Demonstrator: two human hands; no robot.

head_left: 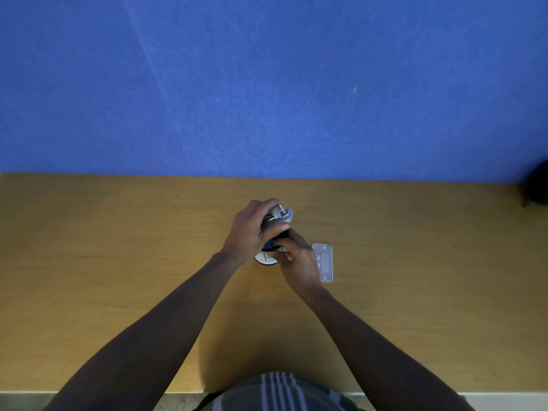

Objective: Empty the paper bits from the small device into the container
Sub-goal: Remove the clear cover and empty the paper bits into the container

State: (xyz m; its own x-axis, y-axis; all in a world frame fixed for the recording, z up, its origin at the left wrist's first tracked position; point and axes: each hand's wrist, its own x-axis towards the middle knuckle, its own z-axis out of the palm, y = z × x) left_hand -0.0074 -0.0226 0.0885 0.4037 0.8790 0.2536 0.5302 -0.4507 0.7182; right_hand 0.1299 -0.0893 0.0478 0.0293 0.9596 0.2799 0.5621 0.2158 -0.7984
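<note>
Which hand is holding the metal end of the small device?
The left hand: it wraps the small device near its shiny upper end. The right hand works lower down, at its dark base above the container.

matt wood-look counter (118, 262); rough matt blue wall (267, 84); shiny metal and black plastic hole punch (280, 216); clear glossy plastic lid (324, 262).

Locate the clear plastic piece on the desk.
Head view: the clear plastic piece lies flat on the wooden desk, just right of centre, beside the right hand and apart from the device.
</note>
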